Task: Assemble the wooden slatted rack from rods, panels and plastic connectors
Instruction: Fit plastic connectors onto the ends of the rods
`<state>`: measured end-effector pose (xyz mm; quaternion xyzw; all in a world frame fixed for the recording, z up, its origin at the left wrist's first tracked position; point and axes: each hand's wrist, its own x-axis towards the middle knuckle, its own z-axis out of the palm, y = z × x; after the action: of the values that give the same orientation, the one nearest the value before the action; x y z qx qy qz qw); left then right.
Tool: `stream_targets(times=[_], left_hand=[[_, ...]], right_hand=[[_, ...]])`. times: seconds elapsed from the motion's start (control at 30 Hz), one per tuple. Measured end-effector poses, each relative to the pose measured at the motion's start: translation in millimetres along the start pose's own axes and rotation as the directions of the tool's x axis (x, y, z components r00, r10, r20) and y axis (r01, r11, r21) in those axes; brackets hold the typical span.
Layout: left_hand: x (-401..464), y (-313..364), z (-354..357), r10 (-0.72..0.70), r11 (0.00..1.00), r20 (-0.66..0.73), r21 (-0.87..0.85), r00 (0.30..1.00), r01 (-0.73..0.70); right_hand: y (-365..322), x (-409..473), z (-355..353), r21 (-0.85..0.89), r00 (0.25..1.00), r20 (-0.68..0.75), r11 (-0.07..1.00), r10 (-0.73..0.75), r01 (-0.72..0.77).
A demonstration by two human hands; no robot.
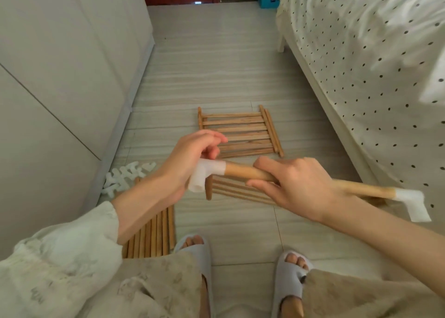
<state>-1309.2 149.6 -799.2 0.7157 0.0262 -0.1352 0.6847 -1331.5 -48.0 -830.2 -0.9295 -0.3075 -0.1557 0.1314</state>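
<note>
Fingers of the left hand pinch a plastic connector onto the rod that the right hand grips mid-length, so seating it seems the step, squaring its outlets next.

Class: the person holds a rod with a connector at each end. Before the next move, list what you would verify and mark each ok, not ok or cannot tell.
1. Left hand grips the left connector: ok.
2. Right hand holds the wooden rod: ok.
3. Right connector sits on the rod's end: ok.
4. Left connector fully seated: cannot tell.
5. Slatted panel lies flat on the floor ahead: ok.
6. Spare connectors lie by the wall: ok.
</note>
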Motion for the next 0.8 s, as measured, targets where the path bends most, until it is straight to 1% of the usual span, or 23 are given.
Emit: stream_targets(times=[0.07, 0.17, 0.23, 0.33, 0.43, 0.5, 0.57, 0.63, 0.73, 0.8], left_hand=[[1.2, -5.5, 1.3, 0.004, 1.000, -0.021, -0.008, 1.000, -0.004], [-1.5, -10.2, 3.8, 0.074, 0.997, -0.046, 0.018, 0.996, -0.074], [-1.8, -12.5, 4.2, 0.097, 0.995, -0.039, 0.002, 0.994, -0.097], [1.2, -15.5, 2.3, 0.100, 0.994, -0.010, -0.043, 0.995, -0.100], [3.9, -20.9, 1.6, 0.104, 0.990, 0.060, -0.099, 0.993, -0.098], [4.4, -27.2, 3.0, 0.092, 0.992, 0.080, -0.097, 0.993, -0.084], [4.4, -37.2, 6.2, 0.073, 0.995, 0.097, -0.072, 0.993, -0.066], [4.7, -46.6, 10.1, 0.053, 0.995, 0.126, -0.087, 0.991, -0.042], [8.3, -54.3, 14.5, 0.078, 0.989, 0.152, -0.133, 0.985, -0.058], [13.7, -55.7, 17.2, 0.108, 0.988, 0.171, -0.131, 0.979, -0.086]], right_hand=[[-1.5, -2.0, 4.0, -0.047, 1.000, 0.000, 0.999, -0.024, 0.024], [-1.6, -1.5, 6.3, -0.091, 0.998, -0.032, 0.995, -0.049, 0.046], [-0.2, -1.3, 10.9, -0.098, 0.997, -0.051, 0.993, -0.064, 0.059], [-0.3, -1.7, 20.6, -0.056, 0.996, -0.061, 0.996, -0.069, 0.066], [-1.1, -5.1, 29.8, 0.013, 0.998, -0.062, 0.999, -0.033, 0.034], [0.1, -9.1, 35.7, 0.049, 0.999, -0.033, 0.999, -0.016, 0.018], [4.7, -12.2, 40.1, 0.065, 1.000, 0.020, 0.998, -0.023, 0.022], [9.9, -15.0, 41.3, 0.073, 0.997, 0.072, 0.997, -0.027, 0.022], [13.2, -21.4, 42.8, 0.132, 0.992, 0.121, 0.990, 0.026, -0.042], [15.3, -23.1, 45.1, 0.175, 0.985, 0.155, 0.979, 0.078, -0.105]])
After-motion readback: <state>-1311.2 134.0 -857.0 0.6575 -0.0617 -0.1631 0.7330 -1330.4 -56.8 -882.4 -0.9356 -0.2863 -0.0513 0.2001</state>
